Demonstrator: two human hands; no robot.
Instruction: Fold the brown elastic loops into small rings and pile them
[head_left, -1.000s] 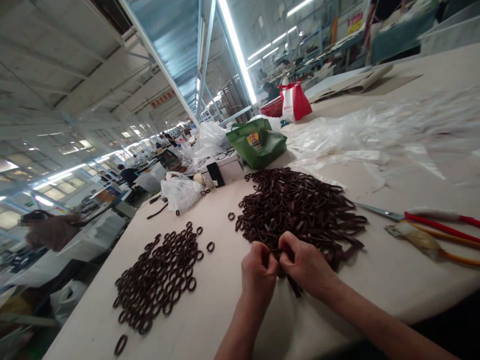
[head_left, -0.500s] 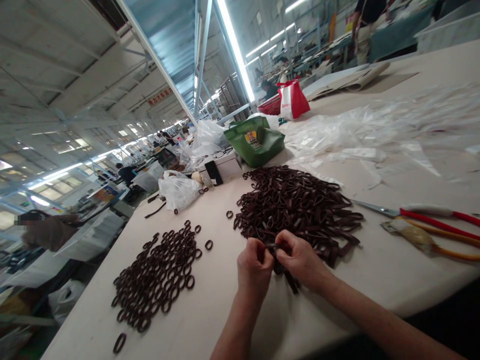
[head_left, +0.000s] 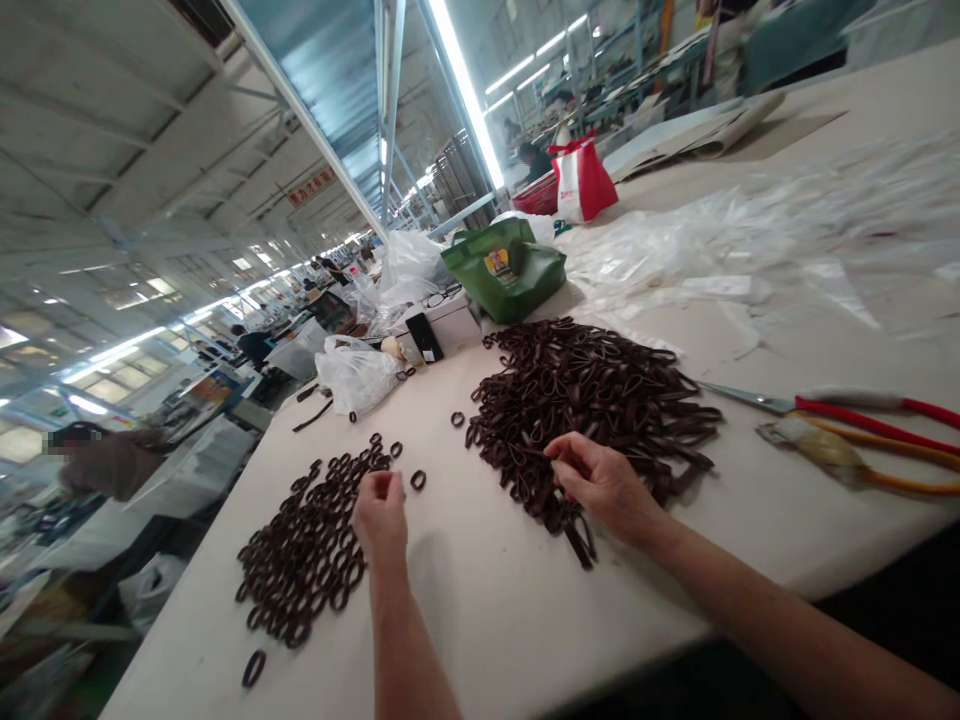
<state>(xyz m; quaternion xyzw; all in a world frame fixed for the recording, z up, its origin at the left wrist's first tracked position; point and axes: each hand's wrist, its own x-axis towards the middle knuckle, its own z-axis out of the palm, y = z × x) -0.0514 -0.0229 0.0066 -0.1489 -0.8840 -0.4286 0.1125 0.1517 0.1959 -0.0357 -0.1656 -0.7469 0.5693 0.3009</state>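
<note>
My left hand [head_left: 382,515] hangs over the right edge of a spread of small dark brown rings [head_left: 307,550]. Its fingers are closed, and whatever is between them is hidden. At the near side of a heap of longer dark brown strap loops [head_left: 585,390], my right hand [head_left: 607,490] pinches a strap loop [head_left: 535,455] between thumb and forefinger. The loop lies among the others, so its full shape does not show. One separate ring [head_left: 418,481] lies just right of my left hand.
Long-handled scissors [head_left: 757,398] and an orange-handled tool [head_left: 817,450] lie at the right. Behind the heap are a green bag [head_left: 510,275], a red-and-white bag [head_left: 581,185], a phone [head_left: 424,338] and a white plastic bag [head_left: 356,375]. Clear plastic sheets [head_left: 720,250] cover the back right.
My hands were together at the heap's near edge, holding a small dark piece. My left hand has moved left to the rings; my right hand has stayed at the heap, slightly higher in view.
</note>
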